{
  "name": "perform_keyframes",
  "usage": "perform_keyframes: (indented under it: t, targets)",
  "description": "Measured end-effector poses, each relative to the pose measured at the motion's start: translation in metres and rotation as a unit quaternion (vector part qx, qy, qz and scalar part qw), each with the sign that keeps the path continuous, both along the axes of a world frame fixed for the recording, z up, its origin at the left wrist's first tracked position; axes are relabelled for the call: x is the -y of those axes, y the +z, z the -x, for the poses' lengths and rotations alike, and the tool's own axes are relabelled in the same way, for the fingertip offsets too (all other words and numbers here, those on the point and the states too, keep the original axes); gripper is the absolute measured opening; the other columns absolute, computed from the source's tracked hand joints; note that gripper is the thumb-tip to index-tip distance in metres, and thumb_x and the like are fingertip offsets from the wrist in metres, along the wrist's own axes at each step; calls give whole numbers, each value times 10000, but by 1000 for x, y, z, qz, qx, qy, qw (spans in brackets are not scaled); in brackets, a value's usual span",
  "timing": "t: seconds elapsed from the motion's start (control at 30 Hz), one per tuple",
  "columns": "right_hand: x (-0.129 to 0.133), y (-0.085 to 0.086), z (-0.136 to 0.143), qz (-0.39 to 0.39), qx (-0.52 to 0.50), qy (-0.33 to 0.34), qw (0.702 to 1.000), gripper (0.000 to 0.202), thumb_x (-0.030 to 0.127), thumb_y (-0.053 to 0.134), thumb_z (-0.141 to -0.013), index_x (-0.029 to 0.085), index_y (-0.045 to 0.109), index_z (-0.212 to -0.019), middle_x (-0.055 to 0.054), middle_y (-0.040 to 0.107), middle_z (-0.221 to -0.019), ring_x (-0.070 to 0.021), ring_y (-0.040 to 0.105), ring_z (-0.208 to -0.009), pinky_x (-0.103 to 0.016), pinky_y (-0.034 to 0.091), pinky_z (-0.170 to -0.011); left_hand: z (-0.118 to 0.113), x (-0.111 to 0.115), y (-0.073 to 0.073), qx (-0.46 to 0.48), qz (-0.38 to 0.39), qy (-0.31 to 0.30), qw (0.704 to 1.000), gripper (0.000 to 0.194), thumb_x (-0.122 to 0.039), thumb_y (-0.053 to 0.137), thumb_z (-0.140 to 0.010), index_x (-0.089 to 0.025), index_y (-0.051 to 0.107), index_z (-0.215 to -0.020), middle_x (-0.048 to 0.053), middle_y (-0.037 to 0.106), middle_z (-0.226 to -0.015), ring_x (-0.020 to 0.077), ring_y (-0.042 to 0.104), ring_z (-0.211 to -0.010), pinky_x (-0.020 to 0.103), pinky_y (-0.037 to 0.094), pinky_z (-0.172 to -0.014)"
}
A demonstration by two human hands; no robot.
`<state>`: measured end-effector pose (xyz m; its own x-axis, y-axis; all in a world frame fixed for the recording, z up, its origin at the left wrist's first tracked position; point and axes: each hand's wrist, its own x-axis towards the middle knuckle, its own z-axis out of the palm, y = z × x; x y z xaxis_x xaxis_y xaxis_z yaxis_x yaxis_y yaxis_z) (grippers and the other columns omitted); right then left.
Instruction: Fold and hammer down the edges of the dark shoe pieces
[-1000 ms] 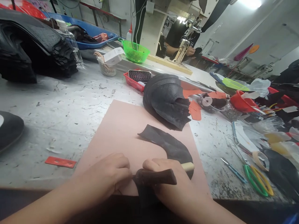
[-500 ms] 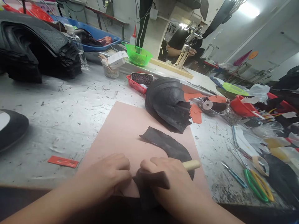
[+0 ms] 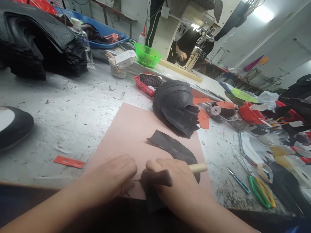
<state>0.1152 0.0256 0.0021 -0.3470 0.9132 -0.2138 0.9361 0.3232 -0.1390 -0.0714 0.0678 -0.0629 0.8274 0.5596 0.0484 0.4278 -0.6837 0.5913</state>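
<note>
My right hand (image 3: pixel 179 181) is wrapped round a hammer (image 3: pixel 198 168), its pale wooden handle sticking out to the right and its dark head by my thumb. Beneath that hand a black leather piece (image 3: pixel 152 199) hangs over the front edge of a pink board (image 3: pixel 114 132). My left hand (image 3: pixel 116 173) is closed low over the board, just left of the hammer head. A thin dark line shows near its fingertips, but what they pinch is hidden. Behind my right hand lies a curved black leather strip (image 3: pixel 173 145).
A fanned black leather stack (image 3: pixel 173 106) rests at the board's back. Scissors (image 3: pixel 259 192) and a blue cutter-like tool (image 3: pixel 238 180) lie right. To the left are an orange-red packet (image 3: pixel 69 161) and a large black stack (image 3: pixel 41 38). A person sits behind the sewing machine (image 3: pixel 194 58).
The view has shifted slightly. My left fingers have drawn a little away from the leather under the hammer, and the hammer head has turned slightly. The person behind has moved a hand.
</note>
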Motion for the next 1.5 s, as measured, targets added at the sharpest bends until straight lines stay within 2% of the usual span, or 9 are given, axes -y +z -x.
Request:
perform_keyframes:
  t: [0.17, 0.33, 0.4, 0.5, 0.63, 0.77, 1.03, 1.4, 1.5]
  targets:
    - [5, -4, -7, -22, -78, -51, 995, 112, 164, 545, -786, 220, 564, -691, 48, 578, -608, -107, 498, -546, -229, 241, -492, 0, -2, 0, 5, -11, 17, 1000, 183, -224, 435, -876, -184, 402, -701, -19, 435, -696, 130, 398, -612, 242, 291, -539]
    - [31, -16, -37, -31, -194, -161, 967, 203, 96, 471, -788, 229, 622, -811, 27, 667, -725, -132, 596, -655, -211, 386, -570, 0, -5, 4, 0, -19, -43, 999, 157, -94, 432, -843, -214, 534, -845, 3, 481, -806, 141, 446, -726, 236, 321, -614]
    - [45, -24, -61, -37, -223, -196, 954, 210, 114, 471, -760, 235, 622, -840, 14, 683, -775, -159, 620, -703, -240, 440, -628, 0, -5, 6, -6, -30, -64, 997, 299, -45, 446, -806, -268, 575, -956, 5, 481, -819, 145, 452, -737, 235, 324, -630]
    - [59, -33, -111, -173, -224, -316, 906, 221, 208, 436, -786, 230, 595, -938, -40, 681, -935, -219, 618, -894, -331, 464, -791, 0, -6, 7, -14, -46, -78, 996, 375, -12, 444, -768, -286, 591, -978, 12, 482, -820, 149, 458, -736, 236, 327, -635]
    - [60, -49, -186, -267, -47, -474, 838, 341, 295, 404, -781, 196, 565, -1065, -115, 636, -1028, -282, 571, -972, -396, 432, -850, -1, -7, 6, 9, -68, -72, 995, 364, -18, 419, -759, -279, 611, -925, 15, 493, -799, 148, 470, -710, 229, 337, -617]
    - [57, -77, -238, -218, -19, -480, 850, 573, 277, 341, -731, 79, 480, -1251, -161, 576, -1117, -283, 527, -1056, -396, 405, -912, 0, -8, 8, -5, -85, -92, 992, 378, -32, 435, -741, -292, 614, -950, 16, 520, -813, 147, 489, -708, 227, 354, -603]
    - [99, -86, -309, -181, 0, -548, 816, 404, 399, 403, -649, 157, 679, -819, -156, 596, -907, -336, 548, -961, -460, 422, -877, -1, -6, 22, -54, -98, -98, 989, 246, -232, 502, -862, -344, 595, -1061, 15, 555, -834, 166, 505, -741, 243, 376, -652]
    - [126, -87, -328, -155, 37, -613, 774, 315, 378, 411, -644, 219, 666, -735, -139, 651, -759, -347, 597, -722, -477, 461, -656, 3, -1, 11, -1, 10, 9, 1000, 186, -247, 425, -917, -250, 610, -930, 14, 551, -851, 140, 522, -785, 219, 422, -691]
    - [116, -83, -325, -159, 29, -600, 784, 335, 379, 419, -648, 198, 672, -770, -161, 661, -886, -358, 591, -871, -481, 446, -767, 3, 0, 2, 30, -19, 26, 999, 260, -246, 375, -929, -208, 599, -803, 22, 523, -795, 139, 501, -729, 234, 413, -640]
